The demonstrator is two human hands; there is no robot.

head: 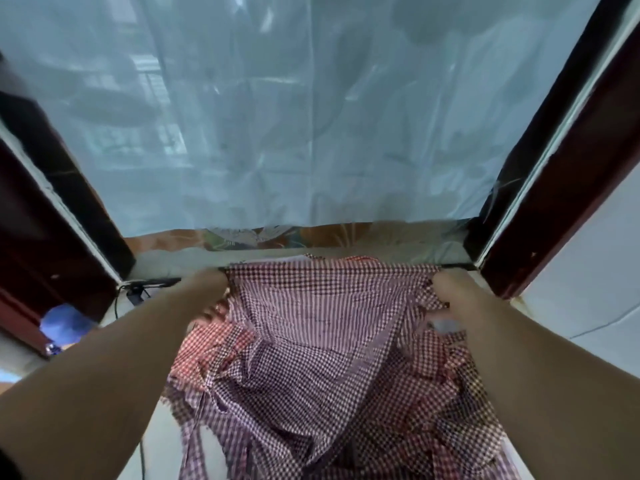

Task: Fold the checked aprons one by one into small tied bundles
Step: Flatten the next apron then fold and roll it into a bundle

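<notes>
Purple checked apron (pixel 322 306) stretched between left hand (pixel 207 289) and right hand (pixel 450 296), fingers of each curled round a top corner. Draped over red checked aprons (pixel 211 344) heaped toward far edge of pale surface (pixel 159 441).

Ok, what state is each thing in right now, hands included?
Left hand: grips the top left edge of the purple checked apron.
Right hand: grips its top right edge.
Purple checked apron: unfolded, top edge stretched between the hands, lower part hanging crumpled.
Red checked aprons: crumpled in a loose heap underneath, no tied bundle visible.
Translucent sheet: hanging down across the opening behind.
</notes>
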